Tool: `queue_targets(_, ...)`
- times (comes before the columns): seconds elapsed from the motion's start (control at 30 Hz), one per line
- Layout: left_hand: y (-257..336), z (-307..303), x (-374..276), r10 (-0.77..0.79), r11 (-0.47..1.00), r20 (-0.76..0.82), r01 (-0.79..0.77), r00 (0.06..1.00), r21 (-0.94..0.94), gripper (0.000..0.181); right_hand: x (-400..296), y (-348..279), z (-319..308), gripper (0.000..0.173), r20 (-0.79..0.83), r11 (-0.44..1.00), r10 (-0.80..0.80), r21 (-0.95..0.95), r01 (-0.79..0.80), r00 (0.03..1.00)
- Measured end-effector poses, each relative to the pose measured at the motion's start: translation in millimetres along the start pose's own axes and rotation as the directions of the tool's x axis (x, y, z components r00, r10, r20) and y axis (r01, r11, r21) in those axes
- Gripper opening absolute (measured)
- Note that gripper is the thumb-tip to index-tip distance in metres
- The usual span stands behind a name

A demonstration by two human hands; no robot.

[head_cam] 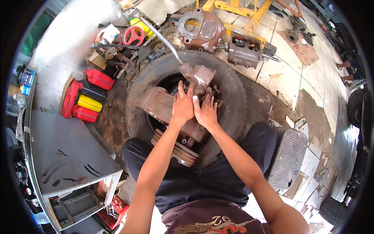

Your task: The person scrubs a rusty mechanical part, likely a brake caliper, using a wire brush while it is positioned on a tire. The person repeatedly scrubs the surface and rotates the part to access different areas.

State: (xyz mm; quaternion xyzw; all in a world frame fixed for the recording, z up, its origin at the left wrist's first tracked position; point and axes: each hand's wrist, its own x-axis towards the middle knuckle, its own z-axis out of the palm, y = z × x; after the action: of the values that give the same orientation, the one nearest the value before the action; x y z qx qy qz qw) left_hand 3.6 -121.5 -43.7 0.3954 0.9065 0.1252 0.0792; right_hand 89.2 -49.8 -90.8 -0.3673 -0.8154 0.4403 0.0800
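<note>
A brown metal transmission casing (157, 102) lies across a large tyre (236, 96) between my knees. Grooved pulley wheels (175, 153) sit at its near end. Spread over the middle of the casing, my left hand (183, 106) has its fingers apart and pointing away from me. My right hand (207, 112) lies close beside it, palm down, fingertips near small linkage parts (215, 92). Just beyond my fingers is a shift-lever housing (201, 76) with a long bent gear lever (162, 38) rising from it. Under my palms the surface is hidden.
Beyond the tyre are a bell housing (209, 32), an open gearbox (244, 52) and a yellow metal stand (236, 11). Red, black and yellow bottles (90, 102) stand left, near a grey metal cabinet (70, 146). A woven-top stool (287, 158) is at right. Another person's hands (295, 13) touch a metal part.
</note>
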Motion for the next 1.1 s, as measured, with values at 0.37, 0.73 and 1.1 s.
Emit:
queue_targets(0.37, 22.7, -25.8, 0.6, -0.066, 0.998, 0.153, 0.067, 0.986, 0.001, 0.097, 38.8, 12.1, -15.3, 0.099, -0.086, 0.971, -0.018, 0.234, 0.038, 0.996)
queue_targets(0.73, -20.3, -5.9, 14.6, 0.115, 0.981, 0.230, -0.075, 0.966, -0.176, 0.116, 21.1, 9.1, -5.0, 0.106, -0.031, 0.973, -0.078, 0.214, 0.083, 0.996)
queue_targets(1.1, -12.4, -19.6, 13.8, 0.099, 0.962, 0.268, -0.023, 0.958, -0.274, 0.112, 48.3, 5.9, -24.2, 0.102, 0.068, 0.928, 0.031, 0.369, -0.054, 0.997)
